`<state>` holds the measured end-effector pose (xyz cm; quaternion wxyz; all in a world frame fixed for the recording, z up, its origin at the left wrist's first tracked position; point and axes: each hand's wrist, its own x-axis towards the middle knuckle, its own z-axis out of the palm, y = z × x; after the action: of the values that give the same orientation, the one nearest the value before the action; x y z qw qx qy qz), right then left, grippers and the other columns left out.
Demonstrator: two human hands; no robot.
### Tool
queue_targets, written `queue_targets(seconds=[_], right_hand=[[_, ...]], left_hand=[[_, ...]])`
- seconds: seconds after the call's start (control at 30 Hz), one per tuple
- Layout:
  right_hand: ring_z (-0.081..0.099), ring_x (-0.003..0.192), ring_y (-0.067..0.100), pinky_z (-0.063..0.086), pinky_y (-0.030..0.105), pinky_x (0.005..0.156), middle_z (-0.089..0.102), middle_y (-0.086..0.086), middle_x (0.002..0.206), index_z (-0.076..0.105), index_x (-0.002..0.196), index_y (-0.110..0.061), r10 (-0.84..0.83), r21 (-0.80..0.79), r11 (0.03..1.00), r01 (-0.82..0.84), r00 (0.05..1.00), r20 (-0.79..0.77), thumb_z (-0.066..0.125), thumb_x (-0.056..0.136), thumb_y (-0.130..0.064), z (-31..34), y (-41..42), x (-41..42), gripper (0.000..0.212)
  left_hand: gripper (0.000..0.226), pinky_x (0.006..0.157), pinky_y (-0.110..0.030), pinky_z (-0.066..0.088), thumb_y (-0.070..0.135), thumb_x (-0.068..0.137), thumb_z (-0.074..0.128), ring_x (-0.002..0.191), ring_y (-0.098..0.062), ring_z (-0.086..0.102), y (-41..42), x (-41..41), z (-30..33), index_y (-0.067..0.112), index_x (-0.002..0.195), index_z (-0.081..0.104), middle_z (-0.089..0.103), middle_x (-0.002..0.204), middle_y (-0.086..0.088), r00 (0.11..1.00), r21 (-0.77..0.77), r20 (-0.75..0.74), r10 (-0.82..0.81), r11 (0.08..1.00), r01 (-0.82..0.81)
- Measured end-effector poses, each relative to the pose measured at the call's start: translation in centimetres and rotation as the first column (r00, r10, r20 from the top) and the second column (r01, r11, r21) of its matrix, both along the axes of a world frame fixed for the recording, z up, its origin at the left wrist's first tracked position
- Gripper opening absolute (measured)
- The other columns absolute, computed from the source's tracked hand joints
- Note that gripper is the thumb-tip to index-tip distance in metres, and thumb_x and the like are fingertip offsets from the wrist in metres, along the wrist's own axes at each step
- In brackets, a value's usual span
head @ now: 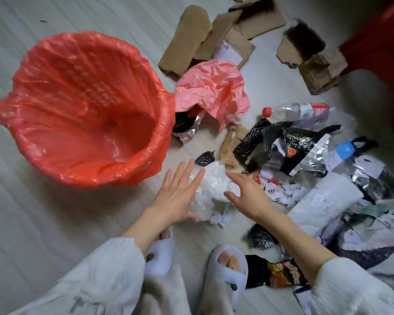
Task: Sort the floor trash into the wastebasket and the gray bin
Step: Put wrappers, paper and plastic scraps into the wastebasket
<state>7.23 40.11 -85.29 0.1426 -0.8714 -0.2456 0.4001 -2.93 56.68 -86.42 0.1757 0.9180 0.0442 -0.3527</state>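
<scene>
The wastebasket (pixel 87 110), lined with a red plastic bag, stands on the floor at left and holds nothing I can see. A crumpled clear and white plastic bag (pixel 210 189) lies in front of it. My left hand (pixel 175 196) reaches over the bag's left side with fingers straight and spread. My right hand (pixel 248 194) hovers at its right side, fingers extended and thumb apart. Neither hand grips anything. A clear bottle with a red cap (pixel 298 111), black and silver wrappers (pixel 275 144) and torn paper (pixel 280 192) lie to the right. The gray bin is out of view.
Cardboard pieces (pixel 216 37) lie at the top, with a crumpled pink bag (pixel 214 89) below them. A red object (pixel 380 35) fills the top right corner. My feet in white slippers (pixel 228 269) stand at the bottom beside a black and orange snack wrapper (pixel 280 273).
</scene>
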Motion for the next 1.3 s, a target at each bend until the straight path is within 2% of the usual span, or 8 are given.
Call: queue_targets(seconds=[0.3,0.5,0.73,0.87,1.0,1.1,1.2,1.3], right_hand=[[0.031,0.139,0.019,0.014,0.033,0.116,0.036,0.002,0.15,0.035,0.143,-0.022,0.258,0.038,0.961,-0.274,0.937,0.236,0.056,0.09,-0.035,-10.7,-0.7,0.6,0.058],[0.066,0.103,0.028,0.051,0.047,0.083,0.063,0.01,0.124,0.062,0.119,-0.022,0.199,0.001,0.977,-0.212,0.918,0.342,0.059,0.074,-0.047,-12.0,-1.9,-0.7,0.052],[0.063,0.108,0.028,0.041,0.055,0.095,0.064,0.01,0.123,0.065,0.115,-0.016,0.278,-0.117,0.96,-0.253,0.851,0.445,0.083,0.047,-0.051,-13.5,-3.1,-4.7,0.079],[0.059,0.116,0.03,0.016,0.058,0.102,0.062,0.009,0.124,0.063,0.119,-0.015,0.311,-0.169,0.95,-0.262,0.829,0.464,0.082,0.052,-0.049,-14.1,-3.0,-5.5,0.078],[0.05,0.125,0.032,0.015,0.067,0.103,0.053,0.009,0.136,0.045,0.134,-0.018,0.259,-0.209,0.962,-0.178,0.838,0.48,0.083,0.048,-0.041,-13.9,-4.9,-5.7,0.097],[0.036,0.134,0.04,0.034,0.068,0.094,0.037,0.015,0.148,0.037,0.139,-0.019,0.173,-0.29,0.955,-0.06,0.907,0.385,0.077,0.056,-0.045,-13.2,-6.7,-5.2,0.096],[0.001,0.144,0.039,0.032,0.052,0.107,-0.004,0.013,0.157,0.007,0.149,-0.024,0.195,-0.308,0.946,-0.103,0.939,0.285,0.06,0.081,-0.037,-13.1,-8.8,-4.6,0.088],[0.02,0.136,0.033,0.039,0.04,0.101,0.004,0.011,0.155,-0.004,0.148,-0.027,0.155,-0.263,0.961,-0.086,0.955,0.253,0.06,0.083,-0.023,-12.4,-9.8,-4.2,0.091]], left_hand=[[0.095,0.111,-0.032,0.022,0.04,0.077,0.068,0.137,-0.023,0.023,-1.8,2.8,-10.6,0.025,0.147,0.006,0.019,0.151,-0.005,0.969,0.115,0.246,-0.016,0.993,-0.013],[0.044,0.058,-0.032,0.049,0.007,0.066,0.043,0.07,-0.026,0.058,-2.2,2.7,-12.6,0.026,0.105,0.049,0.06,0.09,-0.004,0.882,0.177,0.471,-0.004,0.98,-0.09],[0.026,0.059,-0.034,0.045,0.009,0.066,0.036,0.07,-0.027,0.055,-3.5,0.8,-13.7,0.017,0.078,0.058,0.058,0.081,-0.004,0.84,0.189,0.54,-0.053,0.98,-0.059],[0.043,0.096,-0.042,0.03,0.008,0.055,0.053,0.113,-0.032,0.041,-4.0,-1.1,-14.7,0.014,0.098,0.052,0.055,0.123,-0.015,0.856,0.206,0.511,-0.077,0.978,-0.035],[0.065,0.11,-0.05,0.006,0.041,0.065,0.062,0.139,-0.031,0.016,-4.0,-1.5,-13.9,0.015,0.121,0.042,0.005,0.156,-0.015,0.936,0.213,0.313,-0.161,0.972,0.096],[0.094,0.112,-0.054,0.002,0.058,0.078,0.056,0.144,-0.029,-0.004,-3.3,-0.4,-13.4,0.019,0.146,0.005,-0.026,0.153,-0.008,0.957,0.214,0.068,-0.282,0.941,0.262],[0.106,0.112,-0.054,0.01,0.04,0.079,0.064,0.144,-0.03,-0.003,-3.5,0.1,-13.4,0.023,0.146,-0.017,-0.027,0.153,-0.004,0.961,0.221,0.027,-0.277,0.939,0.264],[0.101,0.107,-0.051,0.024,0.012,0.08,0.061,0.141,-0.029,0.011,-3.8,0.0,-13.4,0.028,0.146,-0.015,-0.01,0.156,-0.002,0.969,0.222,0.085,-0.233,0.952,0.21]])
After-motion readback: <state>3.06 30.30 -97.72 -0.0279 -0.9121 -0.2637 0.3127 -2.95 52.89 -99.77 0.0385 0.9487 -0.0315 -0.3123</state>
